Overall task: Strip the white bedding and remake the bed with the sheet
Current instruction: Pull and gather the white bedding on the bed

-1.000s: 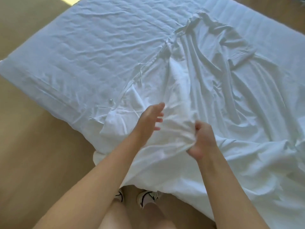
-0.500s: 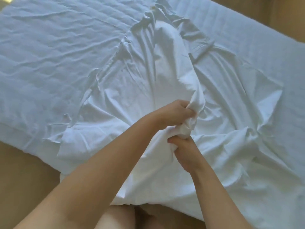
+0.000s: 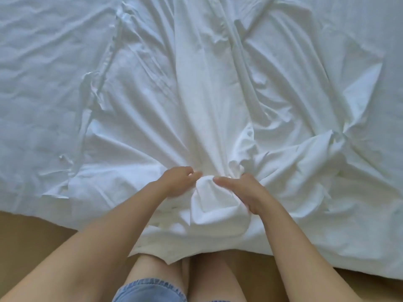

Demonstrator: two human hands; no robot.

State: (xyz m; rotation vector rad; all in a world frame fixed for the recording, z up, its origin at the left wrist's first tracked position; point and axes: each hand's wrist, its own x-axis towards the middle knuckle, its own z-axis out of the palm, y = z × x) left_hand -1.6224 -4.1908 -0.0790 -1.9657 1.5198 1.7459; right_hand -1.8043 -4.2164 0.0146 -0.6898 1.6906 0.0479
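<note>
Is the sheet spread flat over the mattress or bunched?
Bunched. The sheet runs in folds to a wad gripped by the left hand and right hand; bare mattress shows alongside.

From here I see the bed cut off at the top, left and right edges. The sheet swallows the fingertips of the left hand and most fingers of the right hand. Its overhang hides the lower part of the legs. The shorts run off the bottom.
</note>
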